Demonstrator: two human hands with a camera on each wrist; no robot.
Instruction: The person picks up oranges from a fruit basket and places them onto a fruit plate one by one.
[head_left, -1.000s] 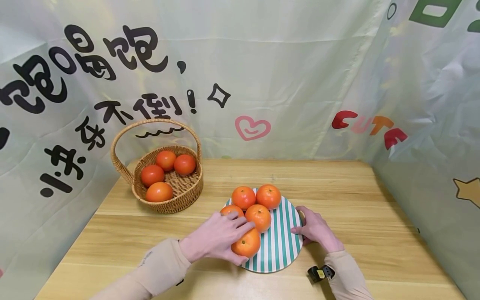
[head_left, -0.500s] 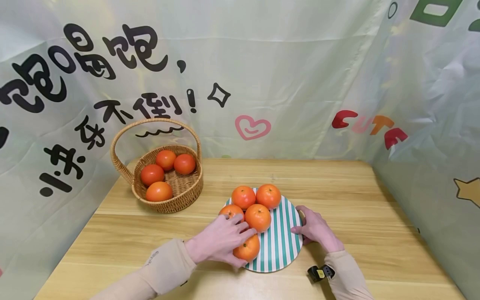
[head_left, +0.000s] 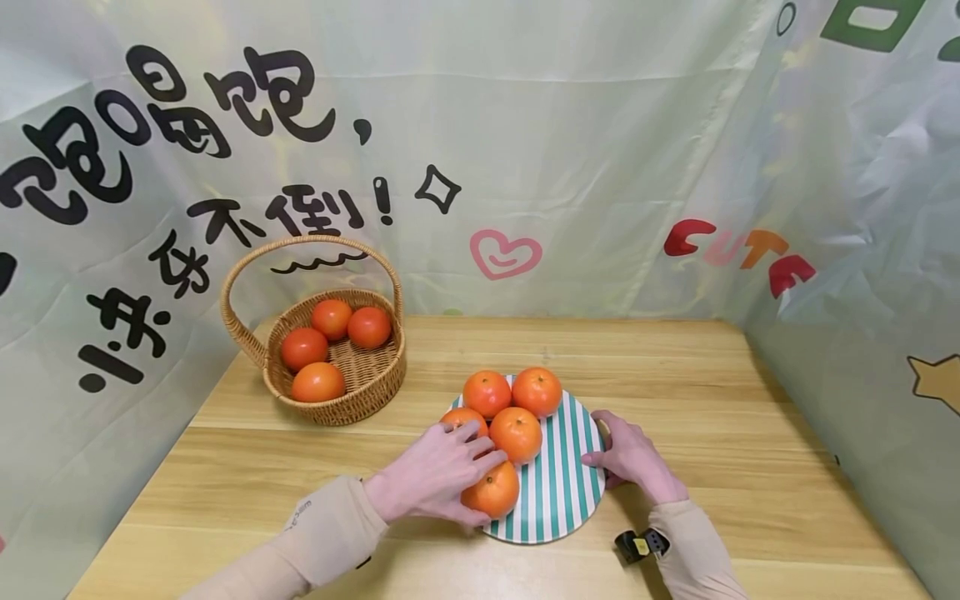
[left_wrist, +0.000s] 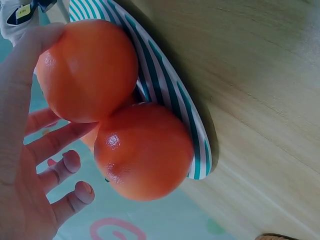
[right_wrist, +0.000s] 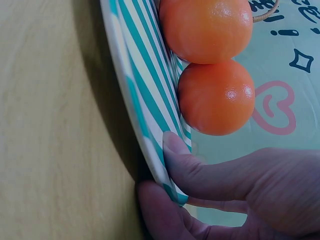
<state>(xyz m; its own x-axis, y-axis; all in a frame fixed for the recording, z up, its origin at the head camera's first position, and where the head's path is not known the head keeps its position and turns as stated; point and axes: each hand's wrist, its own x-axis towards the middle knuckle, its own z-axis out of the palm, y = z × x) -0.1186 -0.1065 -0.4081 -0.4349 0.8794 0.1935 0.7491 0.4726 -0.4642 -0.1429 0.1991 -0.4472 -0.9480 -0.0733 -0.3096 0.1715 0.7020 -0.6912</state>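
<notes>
A round plate with green and white stripes (head_left: 558, 492) bears several oranges, grouped on its left half. My left hand (head_left: 438, 473) grips the nearest orange (head_left: 491, 490) between the thumb and the first fingers; in the left wrist view the thumb lies on one side of that orange (left_wrist: 87, 70). Another orange (left_wrist: 144, 150) touches it there. At the plate's right edge my right hand (head_left: 633, 454) pinches the rim (right_wrist: 145, 142), thumb on top and fingers beneath. The left hand partly covers the leftmost orange (head_left: 463, 419).
A wicker basket (head_left: 367, 400) with a tall handle stands at the back left, holding several red-orange round fruits (head_left: 318, 382). All rests on a wooden table (head_left: 675, 358), with a printed cloth (head_left: 585, 167) behind and at both sides.
My left hand has shifted slightly right, then back left, and the orange in it has moved only a little. The right hand stays on the plate's rim.
</notes>
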